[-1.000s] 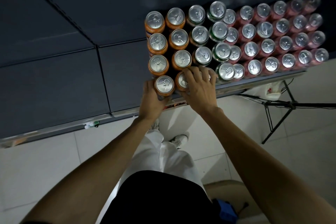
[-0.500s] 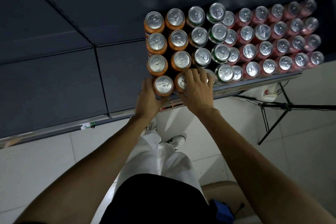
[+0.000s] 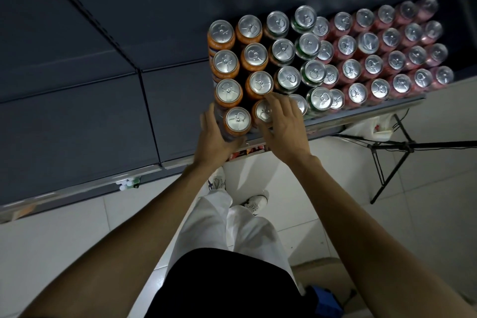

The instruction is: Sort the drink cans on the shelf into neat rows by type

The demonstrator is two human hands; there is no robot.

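Observation:
Cans stand in rows on a dark shelf (image 3: 366,114): orange cans (image 3: 225,60) on the left, then dark cans (image 3: 283,49), green cans (image 3: 314,73) and several rows of pink cans (image 3: 395,60) on the right. My left hand (image 3: 213,138) grips the front-left orange can (image 3: 238,119) from its left side. My right hand (image 3: 284,125) lies with fairly straight fingers over the second front orange can (image 3: 262,111) and partly hides the dark can (image 3: 300,104) beside it, thumb at the orange can's front.
The left stretch of the shelf (image 3: 77,111) holds no cans. A black tripod (image 3: 392,162) stands on the white tiled floor to the right, beside a white bag (image 3: 371,126). A blue object (image 3: 325,299) lies by my feet.
Both hands stay on the same front cans. The view has shifted slightly; no can has visibly changed place.

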